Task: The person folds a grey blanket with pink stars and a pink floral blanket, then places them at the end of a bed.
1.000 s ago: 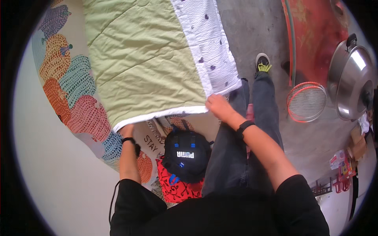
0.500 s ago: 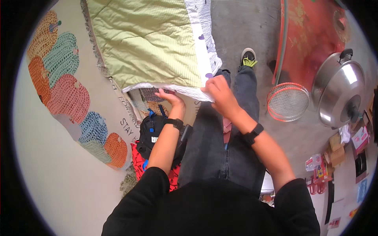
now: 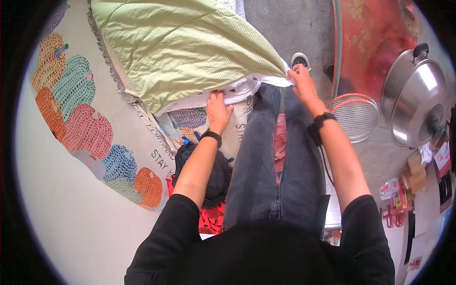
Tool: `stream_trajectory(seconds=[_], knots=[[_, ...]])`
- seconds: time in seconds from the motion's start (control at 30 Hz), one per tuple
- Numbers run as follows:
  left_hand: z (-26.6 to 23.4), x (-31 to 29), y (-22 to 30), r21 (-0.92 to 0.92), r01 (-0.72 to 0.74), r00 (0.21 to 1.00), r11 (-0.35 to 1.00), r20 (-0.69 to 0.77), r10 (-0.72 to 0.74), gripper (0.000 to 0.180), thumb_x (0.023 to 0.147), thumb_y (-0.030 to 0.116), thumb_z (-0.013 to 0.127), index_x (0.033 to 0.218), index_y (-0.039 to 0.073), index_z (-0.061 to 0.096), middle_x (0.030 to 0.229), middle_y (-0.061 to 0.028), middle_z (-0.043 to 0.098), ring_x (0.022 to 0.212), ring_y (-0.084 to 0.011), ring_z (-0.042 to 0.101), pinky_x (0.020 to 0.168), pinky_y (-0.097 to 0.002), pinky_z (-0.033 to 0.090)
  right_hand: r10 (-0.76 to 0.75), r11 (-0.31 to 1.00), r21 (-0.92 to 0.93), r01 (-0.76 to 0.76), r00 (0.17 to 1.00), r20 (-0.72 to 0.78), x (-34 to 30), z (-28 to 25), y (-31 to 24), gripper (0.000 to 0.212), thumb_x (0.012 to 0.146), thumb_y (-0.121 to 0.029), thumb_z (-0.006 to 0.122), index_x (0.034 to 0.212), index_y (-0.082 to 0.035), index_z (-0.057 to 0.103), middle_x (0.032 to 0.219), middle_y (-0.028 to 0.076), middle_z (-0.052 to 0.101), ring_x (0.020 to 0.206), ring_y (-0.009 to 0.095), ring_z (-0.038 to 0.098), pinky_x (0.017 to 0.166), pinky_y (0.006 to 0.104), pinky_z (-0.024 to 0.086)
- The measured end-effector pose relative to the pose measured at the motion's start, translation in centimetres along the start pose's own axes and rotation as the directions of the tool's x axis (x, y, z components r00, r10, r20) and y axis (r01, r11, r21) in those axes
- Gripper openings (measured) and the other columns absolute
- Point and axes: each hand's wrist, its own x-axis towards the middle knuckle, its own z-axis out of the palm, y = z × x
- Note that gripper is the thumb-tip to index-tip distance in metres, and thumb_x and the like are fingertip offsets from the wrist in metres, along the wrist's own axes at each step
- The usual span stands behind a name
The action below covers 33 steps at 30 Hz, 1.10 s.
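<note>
A light green quilt (image 3: 185, 47) with a white, dark-spotted underside spreads out in front of me. My right hand (image 3: 304, 86) pinches its near right corner, pulling the fabric out to a point beside my knee. Along the near edge, where the white underside (image 3: 242, 90) is turned up, my left hand (image 3: 219, 113) has its fingers curled onto the hem. The fingertips of that hand are partly hidden by the cloth. Both wrists wear dark bands.
A patterned throw (image 3: 88, 126) covers the seat at left. A black backpack (image 3: 209, 173) lies on red cloth (image 3: 211, 218) beside my left leg. To the right are a red table (image 3: 368, 42), a racket (image 3: 354, 116) and a lidded steel pot (image 3: 415, 102).
My right hand has drawn the quilt's corner to the right and away from me. My left hand has gone from an open palm under the edge to fingers curled on the hem.
</note>
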Motion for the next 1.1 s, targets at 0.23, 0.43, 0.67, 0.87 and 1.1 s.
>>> stream_trajectory(seconds=[0.23,0.43,0.67,0.87,1.1], knots=[[0.4,1.6,0.7,0.218,0.075,0.992,0.973,0.087,-0.096,0.061,0.058,0.027,0.077,0.110,0.008,0.051,0.110,-0.0140,0.046,0.092,-0.0331,0.052,0.076,-0.0411,0.047,0.531,0.199,0.884,-0.422,0.805,0.265,2.7,10.3,0.6,0.020,0.076,-0.012,0.061,0.094,-0.004,0.064,0.084,0.001,0.063,0.071,0.011,0.054,0.061,0.0249,0.043],[1.2,1.9,0.9,0.164,0.010,1.000,0.986,0.004,-0.011,0.061,0.056,0.032,0.077,0.108,0.010,0.054,0.109,-0.0116,0.047,0.094,-0.0317,0.051,0.075,-0.0400,0.048,0.745,-0.040,0.960,-0.278,0.632,0.214,4.2,10.6,1.8,0.022,0.073,-0.010,0.071,0.090,-0.007,0.057,0.081,0.002,0.061,0.072,0.013,0.057,0.057,0.0259,0.045],[2.5,3.1,-8.7,-0.937,0.265,0.945,0.225,0.206,-0.256,0.059,0.070,0.055,0.062,0.101,0.005,0.051,0.096,-0.0077,0.052,0.095,-0.0240,0.050,0.079,-0.0386,0.045,0.522,-0.289,0.938,-0.191,0.790,0.322,2.6,5.2,0.3,0.036,0.082,-0.008,0.061,0.115,0.000,0.049,0.100,0.006,0.060,0.090,0.014,0.058,0.076,0.0282,0.048],[-0.6,5.6,-16.4,-0.612,-0.160,0.681,-0.774,0.499,-0.536,0.064,0.066,0.036,0.072,0.112,0.001,0.044,0.102,-0.0094,0.051,0.094,-0.0234,0.050,0.084,-0.0384,0.044,0.483,-0.147,0.898,-0.415,0.762,0.431,-0.1,5.5,3.1,0.028,0.085,-0.012,0.058,0.109,0.001,0.053,0.099,0.006,0.061,0.088,0.015,0.058,0.078,0.0285,0.047],[-4.3,2.5,-24.3,-0.801,0.119,0.876,-0.586,0.363,-0.318,0.043,0.085,0.020,0.056,0.121,0.001,0.044,0.121,-0.0149,0.051,0.111,-0.0293,0.049,0.094,-0.0449,0.040,0.490,-0.051,0.878,-0.475,0.754,0.436,0.4,5.7,4.8,0.017,0.085,-0.014,0.058,0.096,-0.001,0.058,0.081,0.001,0.059,0.063,0.006,0.050,0.054,0.0209,0.039]])
